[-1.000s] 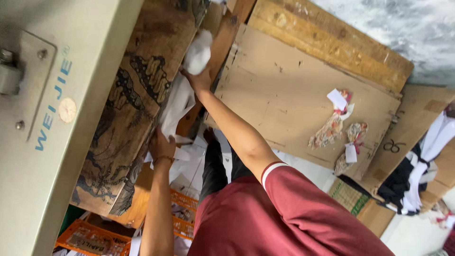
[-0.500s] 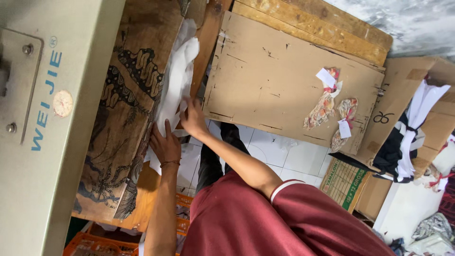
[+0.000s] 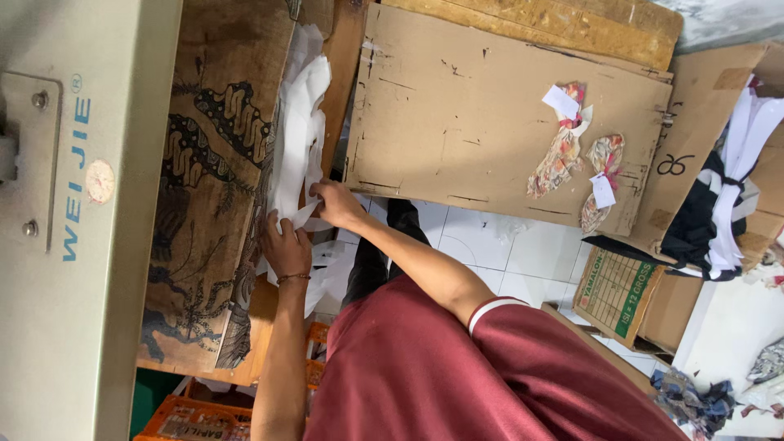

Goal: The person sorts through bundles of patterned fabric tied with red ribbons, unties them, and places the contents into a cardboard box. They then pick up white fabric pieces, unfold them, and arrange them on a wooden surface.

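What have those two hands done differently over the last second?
The right hand drew back from its high reach along the white fabric and now pinches its lower end beside the left hand. The left hand stayed on the fabric at the patterned cloth.

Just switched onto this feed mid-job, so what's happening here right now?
A person in a maroon shirt works at a patterned cloth covering a table beside a grey machine. Both hands, the left hand and right hand, grip the near end of a stack of white fabric pieces. A cardboard sheet lies alongside.
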